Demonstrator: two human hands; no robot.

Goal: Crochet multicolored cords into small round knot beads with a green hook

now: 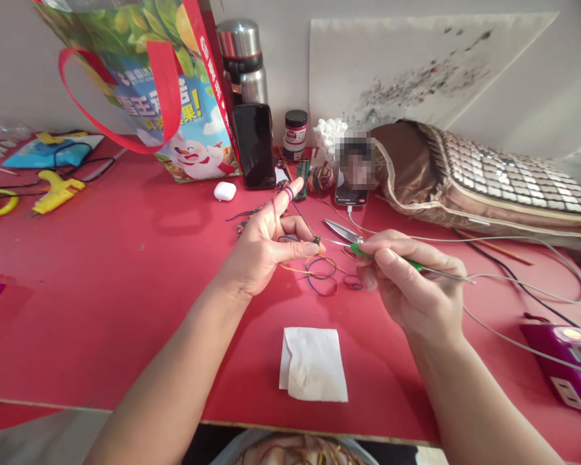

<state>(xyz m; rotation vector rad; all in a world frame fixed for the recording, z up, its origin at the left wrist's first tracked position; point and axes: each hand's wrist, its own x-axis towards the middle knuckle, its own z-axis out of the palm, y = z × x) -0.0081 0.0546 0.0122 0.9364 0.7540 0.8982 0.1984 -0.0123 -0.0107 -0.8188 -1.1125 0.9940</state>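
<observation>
Between its thumb and fingertips, my left hand (259,255) pinches a small dark piece of crochet work (316,241). Thin multicoloured yarn is looped round its raised index finger. My right hand (411,278) grips a crochet hook (356,248) by its green handle, with the metal tip at the crochet piece. Whether the tip is through a stitch is too small to tell. Loose yarn (322,278) lies in curls below the hands. Scissors (341,230) lie behind the hook, their handles hidden. A striped yarn ball (320,179) sits farther back.
A folded white napkin (317,365) lies in front. Behind are a shopping bag (193,123), a black phone (254,145), an earbud case (224,191) and a lit phone (351,194) on a cable. A yellow glue gun (58,192) is left; a purple power strip (564,365) is right.
</observation>
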